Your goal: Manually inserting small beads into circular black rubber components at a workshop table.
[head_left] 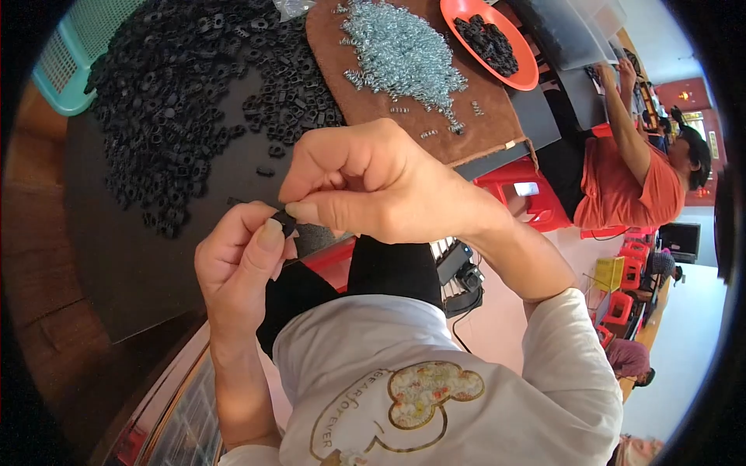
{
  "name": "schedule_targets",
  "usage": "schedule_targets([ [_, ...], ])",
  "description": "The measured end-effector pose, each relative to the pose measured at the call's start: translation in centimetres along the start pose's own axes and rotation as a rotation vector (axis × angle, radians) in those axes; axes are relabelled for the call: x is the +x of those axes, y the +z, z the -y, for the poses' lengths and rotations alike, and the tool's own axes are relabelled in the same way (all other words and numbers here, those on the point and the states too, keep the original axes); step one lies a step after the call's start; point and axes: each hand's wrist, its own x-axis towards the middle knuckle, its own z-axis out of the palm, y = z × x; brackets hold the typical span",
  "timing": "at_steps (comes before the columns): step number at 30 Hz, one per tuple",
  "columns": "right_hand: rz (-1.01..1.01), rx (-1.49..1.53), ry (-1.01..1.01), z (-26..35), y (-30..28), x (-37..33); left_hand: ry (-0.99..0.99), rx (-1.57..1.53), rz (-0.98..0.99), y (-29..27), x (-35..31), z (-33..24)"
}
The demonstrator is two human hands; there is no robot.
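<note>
Both hands, left hand (237, 260) and right hand (365, 182), pinch one small black plastic part (284, 223) together; probably light, stiff, easily dropped, so you grip its edges.

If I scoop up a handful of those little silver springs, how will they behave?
The springs probably tangle: they lie in an interlocked heap on the brown mat. Being tiny wire coils, they are likely light. Strays at the pile's edge suggest that loose ones roll or scatter easily.
</note>
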Motion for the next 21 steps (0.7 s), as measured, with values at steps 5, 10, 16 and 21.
schedule_targets([
  [5, 0.004, 0.078, 0.021, 0.3, 0.3, 0.0, 0.018, -0.077, 0.096, -0.3, 0.1, -0.4],
  [10, 0.044, 0.232, 0.243, 0.4, 0.1, 0.0, 0.034, -0.055, 0.107, -0.7, 0.1, 0.4],
  [16, 0.027, 0.278, 0.228, 0.0, 0.2, -0.2, 0.043, 0.028, 0.118, -0.5, 0.2, 0.3],
  [21, 0.025, 0.245, 0.288, 0.2, -0.1, -0.3, 0.095, 0.133, 0.113, 0.3, 0.2, 0.1],
])
